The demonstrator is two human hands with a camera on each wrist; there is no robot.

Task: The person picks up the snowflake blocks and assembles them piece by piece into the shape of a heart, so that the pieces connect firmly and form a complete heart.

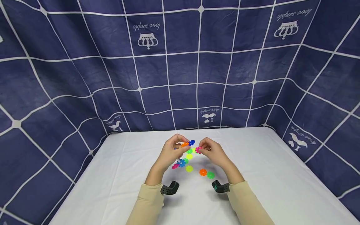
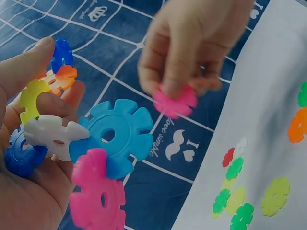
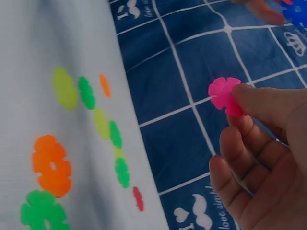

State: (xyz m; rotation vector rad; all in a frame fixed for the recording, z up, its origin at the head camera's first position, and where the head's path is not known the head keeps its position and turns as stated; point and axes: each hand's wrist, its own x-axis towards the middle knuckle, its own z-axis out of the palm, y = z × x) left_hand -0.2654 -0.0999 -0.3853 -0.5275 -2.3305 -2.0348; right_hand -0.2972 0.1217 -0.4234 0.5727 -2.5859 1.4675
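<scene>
My left hand point(image 1: 172, 150) holds a chain of interlocked plastic snowflake discs above the table. In the left wrist view the chain shows a dark blue disc point(image 2: 62, 55), an orange disc point(image 2: 62, 79), a yellow disc point(image 2: 31, 100), a white disc point(image 2: 50, 134), another blue disc point(image 2: 21, 154), a light blue disc point(image 2: 127, 127) and a pink disc point(image 2: 96, 201). Between thumb and fingertips, my right hand point(image 1: 212, 152) pinches a single pink disc point(image 3: 223, 93). It is apart from the chain, to its right.
Loose discs lie on the white table point(image 1: 112, 175) below the hands, among them an orange disc point(image 1: 203, 172), a green disc point(image 1: 210, 175) and a yellow disc point(image 1: 189, 168). A dark blue checked cloth point(image 1: 182, 72) hangs behind the table and at its sides.
</scene>
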